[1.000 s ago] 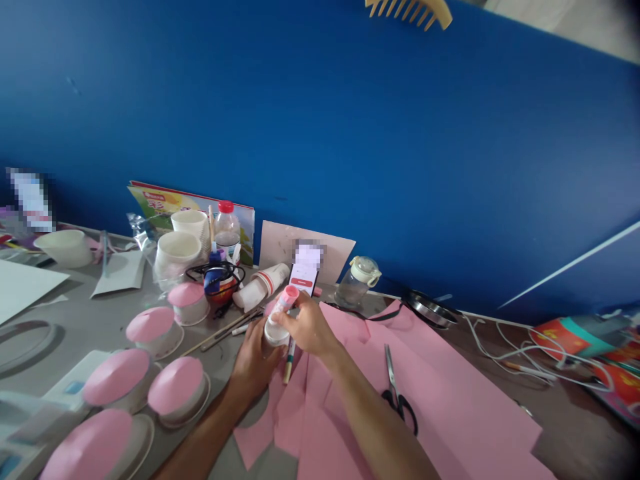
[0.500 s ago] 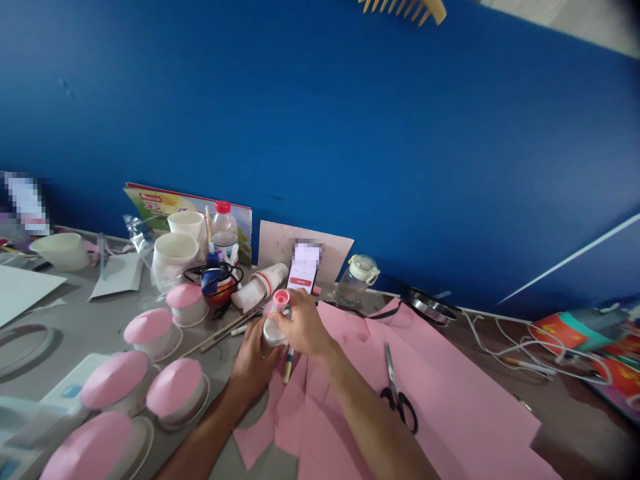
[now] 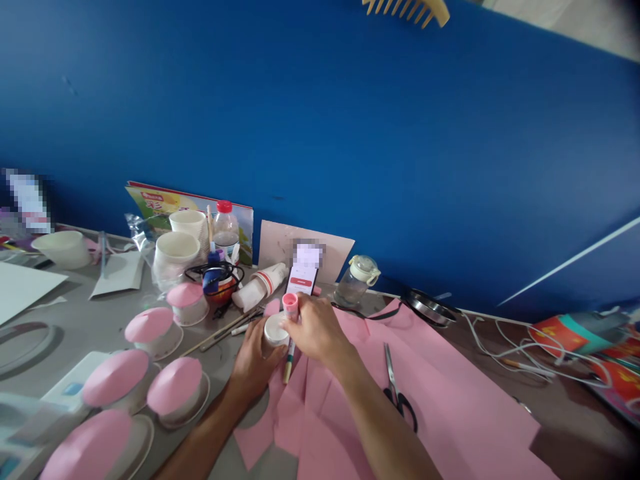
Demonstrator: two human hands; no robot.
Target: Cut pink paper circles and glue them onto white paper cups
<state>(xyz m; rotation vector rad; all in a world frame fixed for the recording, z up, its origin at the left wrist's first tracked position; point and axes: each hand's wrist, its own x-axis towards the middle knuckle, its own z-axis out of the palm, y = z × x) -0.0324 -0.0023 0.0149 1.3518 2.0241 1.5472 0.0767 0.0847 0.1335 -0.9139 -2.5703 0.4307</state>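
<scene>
White cup mid-worktop, left hand curled round it. Pink tube, pinched in right hand, has shifted right within last half-second; cup top now more exposed. Pink-topped cups left.

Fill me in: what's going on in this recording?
A person's left hand holds a small white cup, while the right hand grips a pink tube close beside it. Five pink-topped cups stand to the left on the desk. To the right, scissors lie on pink paper.
</scene>
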